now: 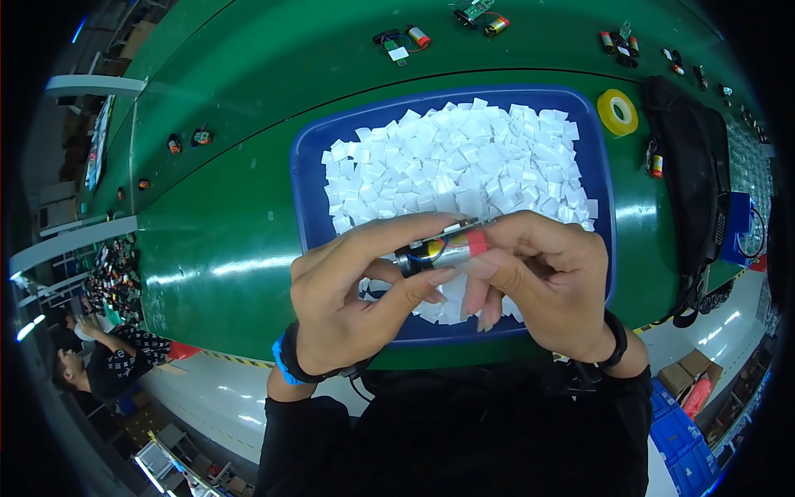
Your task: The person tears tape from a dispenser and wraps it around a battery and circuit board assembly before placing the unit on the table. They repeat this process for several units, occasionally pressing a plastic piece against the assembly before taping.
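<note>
My left hand point(344, 286) and my right hand point(551, 282) hold a cylindrical battery point(451, 250) between them, above a blue tray point(305, 195). Silver, yellow and red show on its wrap, with a black part at the left end and a thin blue wire along the side. A small circuit board point(455, 229), seen nearly edge-on, lies along its upper side. My left thumb and fingers grip the black end; the right thumb and fingertips pinch the red end. Many small white square pieces point(464, 157) fill the tray under my hands.
The tray stands on a green bench point(215, 215). Yellow tape point(618, 113) and a black bag point(683, 166) lie to its right. Battery-and-board assemblies point(402, 43) are scattered along the far side. At the left, a person point(108, 356) works by a heap of parts point(116, 277).
</note>
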Motion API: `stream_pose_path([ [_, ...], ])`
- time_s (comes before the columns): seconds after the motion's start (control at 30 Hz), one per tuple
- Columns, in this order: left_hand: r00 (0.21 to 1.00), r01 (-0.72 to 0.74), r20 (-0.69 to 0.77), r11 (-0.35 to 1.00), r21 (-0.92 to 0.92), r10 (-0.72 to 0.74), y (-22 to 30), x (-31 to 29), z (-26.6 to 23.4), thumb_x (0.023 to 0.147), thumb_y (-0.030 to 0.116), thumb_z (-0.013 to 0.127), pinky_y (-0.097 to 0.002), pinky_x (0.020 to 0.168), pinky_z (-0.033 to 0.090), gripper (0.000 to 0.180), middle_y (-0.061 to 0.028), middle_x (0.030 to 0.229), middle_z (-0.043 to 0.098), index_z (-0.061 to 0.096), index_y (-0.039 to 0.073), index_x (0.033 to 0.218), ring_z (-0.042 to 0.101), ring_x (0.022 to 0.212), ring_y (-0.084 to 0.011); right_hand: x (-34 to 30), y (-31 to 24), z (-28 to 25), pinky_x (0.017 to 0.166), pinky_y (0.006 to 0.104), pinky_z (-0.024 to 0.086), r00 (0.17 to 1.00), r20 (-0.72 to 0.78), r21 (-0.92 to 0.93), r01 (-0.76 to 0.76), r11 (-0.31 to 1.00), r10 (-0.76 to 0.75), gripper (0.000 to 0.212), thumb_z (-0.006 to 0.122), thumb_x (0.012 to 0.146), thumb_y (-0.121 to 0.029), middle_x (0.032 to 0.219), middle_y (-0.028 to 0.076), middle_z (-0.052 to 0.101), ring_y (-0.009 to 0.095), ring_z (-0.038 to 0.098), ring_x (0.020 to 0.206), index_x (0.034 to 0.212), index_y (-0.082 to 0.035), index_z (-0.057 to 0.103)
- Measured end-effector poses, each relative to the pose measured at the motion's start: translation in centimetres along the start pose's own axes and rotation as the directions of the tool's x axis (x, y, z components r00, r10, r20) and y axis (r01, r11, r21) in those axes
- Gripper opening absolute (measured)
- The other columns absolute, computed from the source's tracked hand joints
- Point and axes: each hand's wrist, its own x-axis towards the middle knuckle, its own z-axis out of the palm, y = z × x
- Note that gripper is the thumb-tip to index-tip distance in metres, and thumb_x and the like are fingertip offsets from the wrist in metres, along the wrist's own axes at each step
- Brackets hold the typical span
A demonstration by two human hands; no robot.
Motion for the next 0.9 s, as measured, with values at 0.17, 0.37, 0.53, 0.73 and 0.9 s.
stream_pose_path([
  [0.17,0.99,0.138,-0.014,0.975,-0.174,-0.143,0.3,0.6,-0.1,0.087,-0.002,0.069,-0.0232,0.056,0.057,0.031,-0.0179,0.103,0.069,0.06,-0.008,0.115,0.07,0.079,-0.0171,0.6,0.3,-0.8,0.062,0.0262,0.054,0.929,0.01,-0.679,0.279,0.679,-0.37,0.025,0.073,0.087,-0.018,0.094,0.015,0.069,0.018,0.068,0.077,0.103,0.001,0.068],
  [0.37,0.881,0.469,0.302,0.766,-0.441,-0.365,0.3,1.1,-1.5,0.09,0.0,0.066,-0.0239,0.054,0.055,0.027,-0.0161,0.1,0.068,0.059,-0.008,0.115,0.067,0.073,-0.0158,1.7,-1.2,-1.0,0.076,0.0345,0.054,0.714,0.327,-0.708,0.619,0.34,-0.619,0.038,0.083,0.071,-0.028,0.115,0.014,0.065,0.026,0.063,0.099,0.103,-0.009,0.074],
  [0.53,0.827,0.556,0.42,0.649,-0.52,-0.373,0.1,0.9,-1.5,0.092,0.004,0.064,-0.0232,0.051,0.053,0.027,-0.0136,0.096,0.066,0.058,-0.007,0.116,0.065,0.071,-0.0146,1.6,0.2,-1.1,0.079,0.0374,0.054,0.779,0.318,-0.656,0.592,0.468,-0.54,0.045,0.084,0.063,-0.028,0.12,0.012,0.063,0.028,0.061,0.102,0.104,-0.01,0.075],
  [0.73,0.777,0.629,0.395,0.599,-0.495,-0.49,0.7,1.5,-0.8,0.093,0.008,0.065,-0.0216,0.047,0.049,0.029,-0.0101,0.092,0.065,0.057,-0.007,0.117,0.063,0.069,-0.012,1.2,0.2,-1.0,0.078,0.037,0.054,0.842,0.238,-0.698,0.495,0.517,-0.484,0.044,0.083,0.064,-0.022,0.121,0.011,0.063,0.029,0.061,0.101,0.104,-0.008,0.074],
  [0.9,0.725,0.657,0.459,0.716,-0.236,-0.514,1.2,3.3,-1.6,0.091,0.014,0.069,-0.019,0.044,0.042,0.029,-0.0069,0.089,0.065,0.061,-0.002,0.114,0.061,0.066,-0.0084,1.0,0.4,-1.3,0.077,0.0355,0.054,0.827,0.262,-0.762,0.494,0.42,-0.497,0.048,0.084,0.065,-0.018,0.12,0.012,0.063,0.029,0.061,0.101,0.11,-0.007,0.072],
])
